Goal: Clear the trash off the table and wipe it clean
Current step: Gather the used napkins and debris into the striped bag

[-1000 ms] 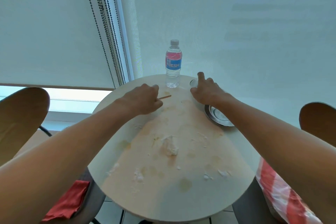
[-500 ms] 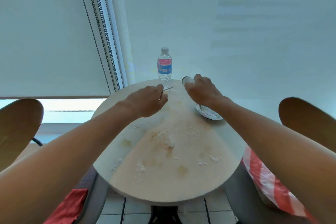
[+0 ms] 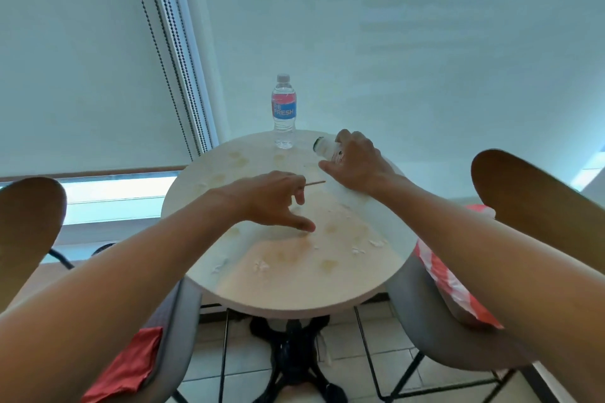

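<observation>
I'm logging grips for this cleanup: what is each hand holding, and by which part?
The left hand holds a thin wooden stick by one end. The right hand grips a small tilted bottle around its body.

Table [image 3: 376, 278] cream, tan-stained; bottle [image 3: 284, 109] clear, red-blue label; cloth [image 3: 126, 366] red; bag [image 3: 448, 281] red-white striped.

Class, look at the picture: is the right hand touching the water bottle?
Apart. The head view shows bare tabletop between the right hand, which grips a small white bottle, and the upright water bottle.
</observation>
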